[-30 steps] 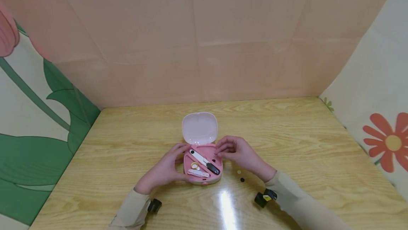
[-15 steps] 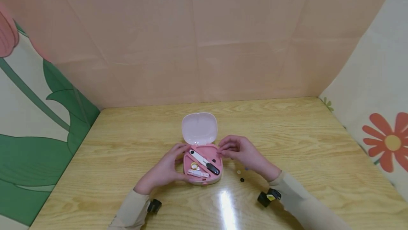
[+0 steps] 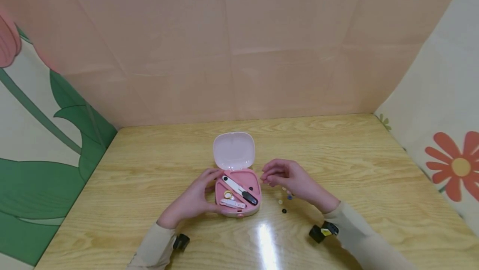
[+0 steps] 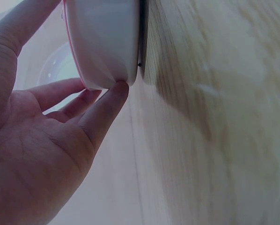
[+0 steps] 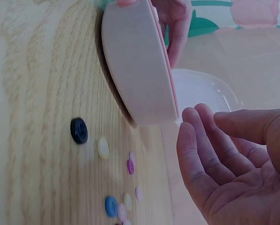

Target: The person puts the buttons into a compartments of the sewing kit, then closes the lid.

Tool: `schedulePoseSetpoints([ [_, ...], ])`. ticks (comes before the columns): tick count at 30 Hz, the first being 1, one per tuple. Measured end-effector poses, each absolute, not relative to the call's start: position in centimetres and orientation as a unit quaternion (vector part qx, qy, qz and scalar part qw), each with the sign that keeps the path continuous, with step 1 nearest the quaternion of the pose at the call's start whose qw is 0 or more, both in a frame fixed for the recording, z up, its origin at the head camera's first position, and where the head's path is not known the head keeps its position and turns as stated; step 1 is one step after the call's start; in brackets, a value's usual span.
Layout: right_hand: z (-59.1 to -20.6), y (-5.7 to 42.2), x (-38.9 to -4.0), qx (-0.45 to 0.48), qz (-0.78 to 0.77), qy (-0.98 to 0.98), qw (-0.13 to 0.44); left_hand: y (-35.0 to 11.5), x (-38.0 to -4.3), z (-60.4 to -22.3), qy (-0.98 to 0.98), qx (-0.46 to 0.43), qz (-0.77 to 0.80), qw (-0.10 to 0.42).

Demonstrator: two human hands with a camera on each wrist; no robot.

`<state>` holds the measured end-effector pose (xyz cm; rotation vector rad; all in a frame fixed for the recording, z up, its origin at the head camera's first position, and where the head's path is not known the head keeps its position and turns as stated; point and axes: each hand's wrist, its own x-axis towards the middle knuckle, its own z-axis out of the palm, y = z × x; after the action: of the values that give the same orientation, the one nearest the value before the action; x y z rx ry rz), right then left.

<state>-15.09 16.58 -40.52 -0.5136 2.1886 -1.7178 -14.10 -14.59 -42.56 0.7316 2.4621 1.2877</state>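
Note:
A pink sewing box (image 3: 244, 176) stands on the table with its pale lid (image 3: 234, 150) raised. My left hand (image 3: 192, 197) grips its left side, thumb at the front and fingers at the back; in the left wrist view fingertips press the white wall (image 4: 105, 37). Inside lie a long white tool with a black end (image 3: 250, 198), a gold-rimmed round piece (image 3: 228, 194), a small whitish piece (image 3: 233, 204) and a black button (image 3: 251, 188). Just right of the box, my right hand (image 3: 292, 179) hovers with loosely bent fingers, holding nothing.
Loose buttons lie on the wooden table right of the box: a black button (image 5: 79, 130), a yellow button (image 5: 103, 147), a magenta button (image 5: 130, 166), a blue button (image 5: 111, 206) and several pale ones. A pink cloth (image 3: 232, 54) hangs behind the table.
My right hand has drawn back from the box's right compartment toward the right, uncovering the black button there and more buttons on the table. The left hand and box have stayed put.

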Motion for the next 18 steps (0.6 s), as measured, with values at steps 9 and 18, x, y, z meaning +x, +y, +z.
schedulePoseSetpoints([
  [9, -41.1, 18.4, -15.0, -0.176, -0.588, 0.776, 0.147, -14.6, -14.2, -42.8, 0.845, 0.258, 0.449, 0.134],
  [18, -41.6, 19.7, -14.7, -0.163, -0.581, 0.784, 0.149, -14.6, -14.2, -42.9, 0.850, 0.258, 0.441, 0.127],
])
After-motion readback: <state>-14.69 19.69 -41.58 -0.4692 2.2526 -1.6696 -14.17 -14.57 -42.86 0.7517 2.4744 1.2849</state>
